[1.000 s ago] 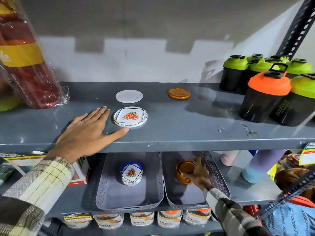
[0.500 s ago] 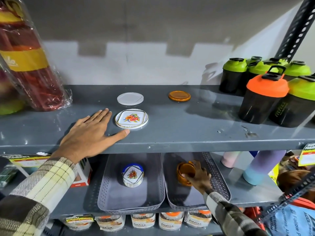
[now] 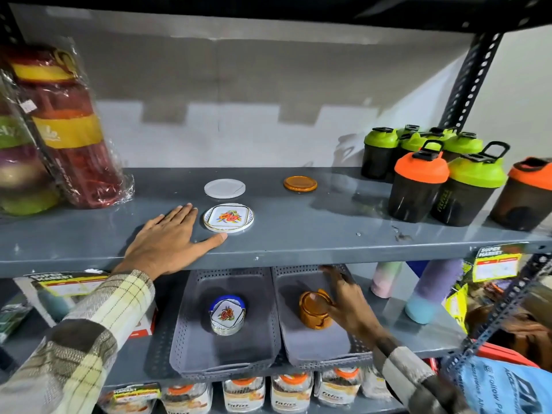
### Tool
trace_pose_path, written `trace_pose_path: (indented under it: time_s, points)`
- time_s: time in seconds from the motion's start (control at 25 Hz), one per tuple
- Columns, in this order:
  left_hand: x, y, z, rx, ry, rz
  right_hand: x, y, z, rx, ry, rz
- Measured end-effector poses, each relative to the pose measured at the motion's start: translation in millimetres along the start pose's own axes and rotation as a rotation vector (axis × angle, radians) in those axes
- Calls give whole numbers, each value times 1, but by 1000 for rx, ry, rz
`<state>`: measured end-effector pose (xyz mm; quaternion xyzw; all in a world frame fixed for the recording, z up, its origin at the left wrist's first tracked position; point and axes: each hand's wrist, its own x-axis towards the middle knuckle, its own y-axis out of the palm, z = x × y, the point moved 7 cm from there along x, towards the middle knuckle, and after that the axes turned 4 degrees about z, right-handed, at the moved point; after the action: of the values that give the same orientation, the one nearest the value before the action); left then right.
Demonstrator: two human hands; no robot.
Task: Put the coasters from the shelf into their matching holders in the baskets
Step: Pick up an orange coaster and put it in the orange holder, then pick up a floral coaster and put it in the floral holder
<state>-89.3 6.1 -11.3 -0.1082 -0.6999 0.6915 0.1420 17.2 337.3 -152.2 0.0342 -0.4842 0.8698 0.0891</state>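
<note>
Down on the lower shelf, the right hand [image 3: 348, 303] rests open-fingered against the orange holder [image 3: 315, 309] in the right basket [image 3: 316, 351]. Above, near the shelf's [image 3: 298, 231] front edge, the left hand [image 3: 167, 242] lies flat and empty beside the floral coaster [image 3: 228, 218]; white coaster [image 3: 224, 188] and orange coaster [image 3: 300, 184] sit farther back.

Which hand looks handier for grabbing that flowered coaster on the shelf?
Left. The left hand lies flat beside the flowered coaster, thumb near its rim; the right hand is down at the orange holder.

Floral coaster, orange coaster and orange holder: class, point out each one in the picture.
floral coaster [image 3: 228, 218]: head view, on its painted centre.
orange coaster [image 3: 300, 183]: head view, on its top face.
orange holder [image 3: 314, 315]: head view, on its front wall.
</note>
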Motion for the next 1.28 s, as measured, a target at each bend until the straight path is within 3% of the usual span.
trace_pose_path:
  time_s: [0.2, 0.52, 0.64, 1.08, 1.28]
  points:
    - [-1, 2, 0, -8, -19, 15, -52, -59, 60, -41, -181, -14]
    - [-1, 2, -1, -44, -21, 14, -59, -125, 165, 122, -375, -246]
    - [0, 2, 1, -37, -14, -7, -22, -114, 192, 161, -388, -248]
    - [4, 2, 5, -50, -2, -63, 101, -29, 219, 56, -197, 62]
    - [4, 4, 5, -55, -11, -43, 91, -47, 217, 146, -228, -57]
